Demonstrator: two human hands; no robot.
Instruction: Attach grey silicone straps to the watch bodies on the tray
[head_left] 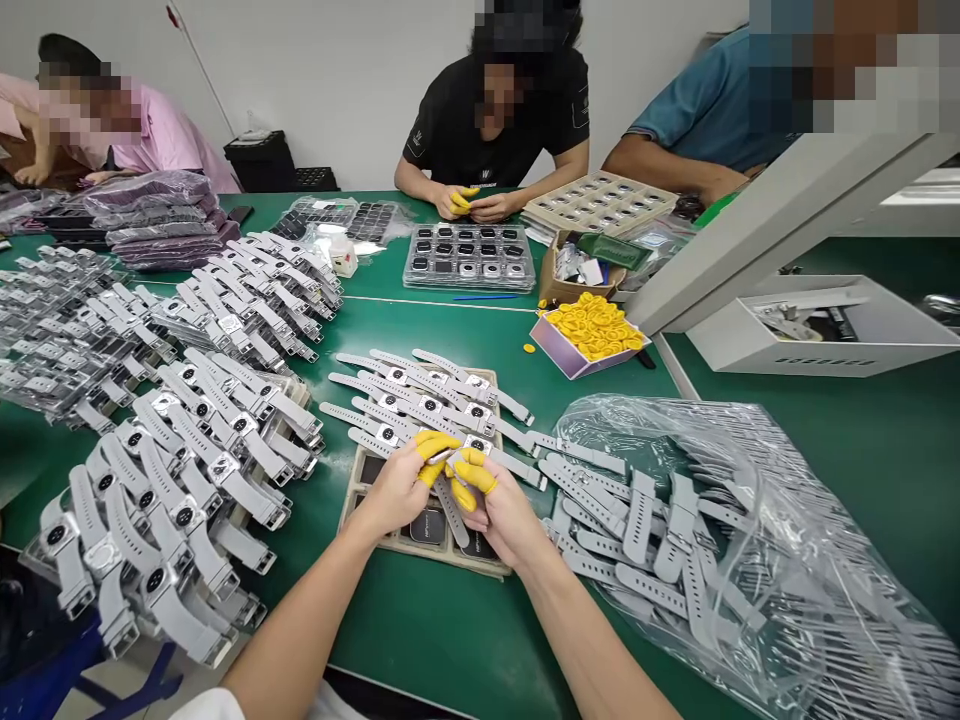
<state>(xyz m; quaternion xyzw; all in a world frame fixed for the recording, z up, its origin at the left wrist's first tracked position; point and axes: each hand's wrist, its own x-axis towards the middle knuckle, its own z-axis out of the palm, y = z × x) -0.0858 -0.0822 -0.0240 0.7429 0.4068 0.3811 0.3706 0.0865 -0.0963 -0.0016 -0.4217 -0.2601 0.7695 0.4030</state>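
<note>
Yellow finger cots cover several of my fingertips. My left hand (401, 485) pinches a small silver watch case (440, 456) at its edge, mostly hidden by the fingers. Meeting it from the other side, my right hand (501, 505) has closed fingers on a grey watch strap (453, 515), whose holed end hangs down between the hands. Whether strap and case are joined cannot be made out. Below lies a beige compartment tray (351, 492). Grey-strapped watches (431, 405) lie across its far part, and dark square pieces (427, 527) sit in the near compartments.
Stacked trays of strapped watches (184, 515) fill the left. At right, a clear bag (750, 600) spills loose grey straps (641, 515). Beyond stand a box of yellow finger cots (596, 328), a slanted grey post (780, 220) and a white bin (825, 350). Co-workers sit opposite.
</note>
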